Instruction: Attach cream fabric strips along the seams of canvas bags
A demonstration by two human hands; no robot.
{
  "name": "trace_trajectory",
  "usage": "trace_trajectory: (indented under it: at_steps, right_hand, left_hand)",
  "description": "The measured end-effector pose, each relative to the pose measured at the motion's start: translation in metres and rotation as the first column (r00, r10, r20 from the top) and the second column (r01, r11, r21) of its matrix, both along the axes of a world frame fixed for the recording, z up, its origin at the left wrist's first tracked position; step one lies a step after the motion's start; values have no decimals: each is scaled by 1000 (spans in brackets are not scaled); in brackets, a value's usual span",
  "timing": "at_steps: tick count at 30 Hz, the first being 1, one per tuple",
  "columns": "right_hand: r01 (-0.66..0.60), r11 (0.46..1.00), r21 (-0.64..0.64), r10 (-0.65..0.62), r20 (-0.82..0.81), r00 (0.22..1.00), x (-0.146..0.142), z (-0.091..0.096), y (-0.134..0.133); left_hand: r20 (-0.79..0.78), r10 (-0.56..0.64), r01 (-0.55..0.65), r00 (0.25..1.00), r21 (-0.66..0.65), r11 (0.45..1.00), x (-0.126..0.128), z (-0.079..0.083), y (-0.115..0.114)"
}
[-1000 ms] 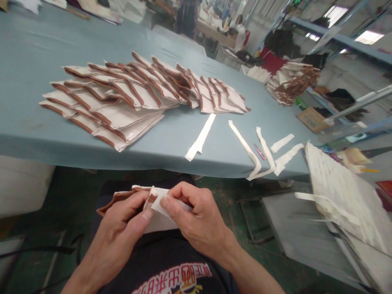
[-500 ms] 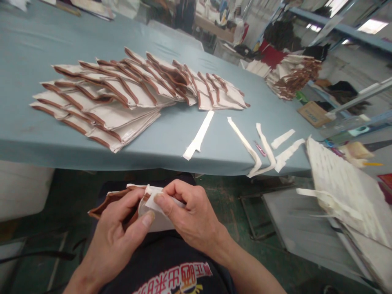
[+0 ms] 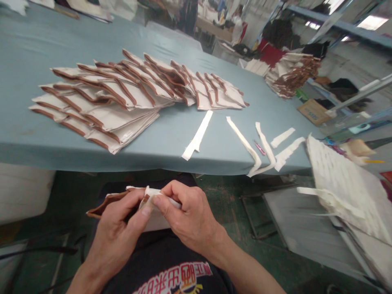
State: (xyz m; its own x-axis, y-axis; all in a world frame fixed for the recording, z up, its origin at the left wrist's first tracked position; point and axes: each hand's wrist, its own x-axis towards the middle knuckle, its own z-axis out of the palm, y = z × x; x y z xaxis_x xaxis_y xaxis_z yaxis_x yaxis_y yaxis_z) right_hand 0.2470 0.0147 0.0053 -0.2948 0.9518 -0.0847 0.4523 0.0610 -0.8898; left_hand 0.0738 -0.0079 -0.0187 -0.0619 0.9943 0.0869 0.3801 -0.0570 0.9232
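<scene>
Over my lap, my left hand (image 3: 122, 228) is closed on a folded off-white fabric piece with brown edging (image 3: 157, 220). Its brown-lined end sticks out to the left, past my fingers. My right hand (image 3: 186, 212) pinches a narrow white strip (image 3: 174, 201) against the upper edge of that piece. Both thumb tips sit close together at the brown-trimmed corner. My palm and fingers cover part of the piece and most of the strip.
Overlapping rows of similar brown-edged fabric pieces (image 3: 113, 90) lie on the blue-covered table (image 3: 147, 151). Several off-white strips (image 3: 197, 136) and a small pink tool (image 3: 260, 148) are near its front edge. To the right, a board (image 3: 346, 192) bears more strips; another stack (image 3: 292, 75) stands farther back.
My left thumb has moved up to the corner beside the right thumb. The white strip's free end, which showed before, is now mostly covered by my fingers.
</scene>
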Motion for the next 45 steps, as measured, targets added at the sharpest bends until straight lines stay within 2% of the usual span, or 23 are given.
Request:
trace_trajectory:
  at_steps: [3, 9, 15, 18, 23, 27, 29, 31, 33, 35, 37, 40, 43, 45]
  right_hand:
    - [6, 1000, 8, -6, 5, 1000, -1, -1, -2]
    - [-6, 999, 34, 5, 47, 999, -3, -5, -4]
    - [-36, 987, 158, 8, 176, 984, -5, 0, 0]
    - [-63, 985, 161, 34, 177, 984, -2, 7, 3]
    - [-131, 990, 47, 126, 94, 988, 3, 17, 6]
    - [-154, 987, -40, 155, 46, 987, 5, 19, 9]
    - [-183, 974, -135, 185, 6, 983, 6, 16, 13]
    - [-241, 935, -261, 226, -87, 970, 6, 10, 19]
    - [-323, 872, -369, 248, -237, 939, 5, 1, 23]
    - [-383, 822, -422, 233, -364, 902, 2, -9, 24]
    - [-392, 806, -443, 197, -425, 883, -2, -19, 22]
    - [-360, 825, -436, 163, -427, 890, -8, -28, 13]
    - [-298, 895, -333, 180, -342, 922, -11, -33, 5]
    - [-245, 938, -245, 177, -269, 947, -13, -35, 2]
  left_hand:
    - [-1, -19, 19, 1000, -11, 1000, -1, -6, -1]
    - [-62, -5, 10, 998, 79, 997, -3, -15, -6]
    - [-117, 37, -12, 992, 211, 977, -2, -7, -9]
    - [-93, -4, 26, 996, 243, 970, -5, -2, -12]
    - [-19, -122, 123, 992, 229, 966, -15, -2, -22]
    - [-52, -137, 145, 989, 207, 968, -19, -8, -29]
    - [-90, -134, 149, 987, 177, 973, -17, -9, -31]
    - [-125, -96, 117, 987, 170, 979, -14, -8, -29]
    - [-136, -53, 77, 989, 176, 981, -9, -5, -27]
    - [-115, -33, 53, 993, 175, 983, -5, -4, -24]
    - [-81, -27, 39, 996, 152, 988, -2, -7, -24]
    - [-37, 4, -1, 999, 78, 997, 1, -17, -28]
    - [-7, 65, -65, 998, -3, 998, 6, -25, -31]
    - [1, 89, -89, 996, 8, 996, 8, -29, -30]
